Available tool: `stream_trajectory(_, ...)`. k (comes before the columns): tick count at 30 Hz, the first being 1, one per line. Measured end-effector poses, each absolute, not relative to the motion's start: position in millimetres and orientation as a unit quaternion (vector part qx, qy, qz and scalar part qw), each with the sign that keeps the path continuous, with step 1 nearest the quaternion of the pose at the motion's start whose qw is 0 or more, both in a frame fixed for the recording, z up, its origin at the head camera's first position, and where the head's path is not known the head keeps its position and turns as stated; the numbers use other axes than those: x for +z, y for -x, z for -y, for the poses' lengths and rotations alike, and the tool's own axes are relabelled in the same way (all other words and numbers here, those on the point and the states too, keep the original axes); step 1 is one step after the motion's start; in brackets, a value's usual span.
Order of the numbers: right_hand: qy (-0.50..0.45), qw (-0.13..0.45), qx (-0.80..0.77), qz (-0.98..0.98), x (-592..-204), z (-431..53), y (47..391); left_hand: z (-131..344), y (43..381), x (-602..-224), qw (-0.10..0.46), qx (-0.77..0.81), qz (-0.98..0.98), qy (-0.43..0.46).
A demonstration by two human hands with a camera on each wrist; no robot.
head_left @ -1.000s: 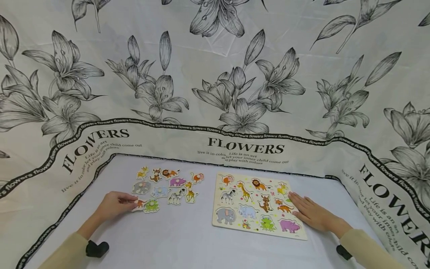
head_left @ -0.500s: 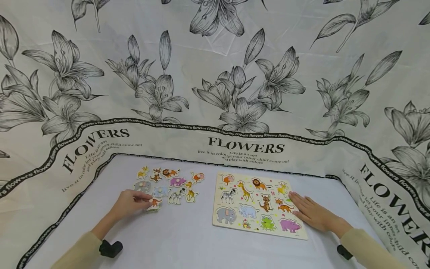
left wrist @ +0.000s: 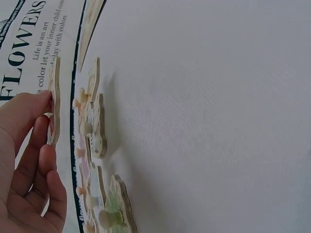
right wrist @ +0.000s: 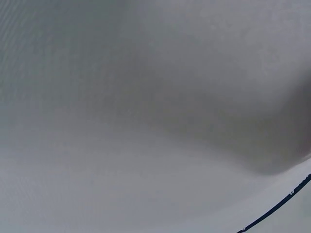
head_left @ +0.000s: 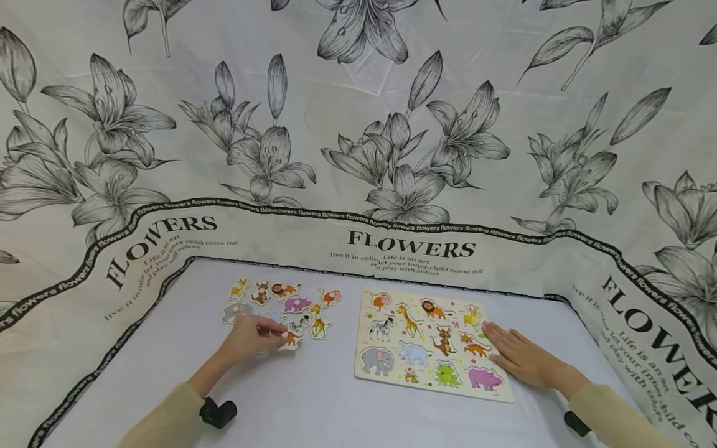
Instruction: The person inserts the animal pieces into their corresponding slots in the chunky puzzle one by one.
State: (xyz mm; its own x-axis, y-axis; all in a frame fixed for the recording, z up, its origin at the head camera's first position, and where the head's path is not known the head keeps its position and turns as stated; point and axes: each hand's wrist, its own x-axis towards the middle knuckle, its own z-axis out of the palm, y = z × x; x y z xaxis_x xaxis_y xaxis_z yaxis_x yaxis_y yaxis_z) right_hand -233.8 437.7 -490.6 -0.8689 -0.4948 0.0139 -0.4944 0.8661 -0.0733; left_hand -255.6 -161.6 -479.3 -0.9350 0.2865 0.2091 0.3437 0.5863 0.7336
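My left hand (head_left: 249, 337) pinches an orange tiger puzzle piece (head_left: 292, 340) between thumb and fingertips. In the left wrist view this piece (left wrist: 56, 104) is held edge-on above the cloth, apart from the pieces below. In the head view it partly covers the zebra piece (head_left: 299, 323). My left hand hides the frog piece, whose green face (left wrist: 114, 206) shows in the left wrist view. My right hand (head_left: 526, 358) lies with straight fingers against the right edge of the wooden puzzle board (head_left: 386, 380), which bears animal pictures. The right wrist view shows mostly blurred cloth.
Several knobbed animal pieces lie left of the board, among them a giraffe (head_left: 318, 322), a purple hippo (head_left: 297, 304), a monkey (head_left: 330, 297), a lion (head_left: 284, 289) and a grey elephant (head_left: 234, 310). A flower-printed curtain (head_left: 414, 249) borders the white table (head_left: 313, 398) behind.
My left hand has carried the tiger piece rightward from beside the frog piece, over it, to the zebra piece. My right hand and the board have stayed put.
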Motion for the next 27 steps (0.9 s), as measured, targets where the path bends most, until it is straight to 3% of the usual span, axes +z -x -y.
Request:
stream_trajectory(5,0.282,-0.038,-0.02,-0.958,-488,-437,232,146,257,-474,0.034,-0.428,0.884,0.182)
stream_trajectory(13,0.259,0.006,-0.046,-0.965,-483,-433,231,129,258,-469,0.034,-0.44,0.878,0.188)
stream_trajectory(27,0.286,-0.02,-0.022,-0.958,-485,-436,231,88,266,-462,0.015,-0.474,0.856,0.206)
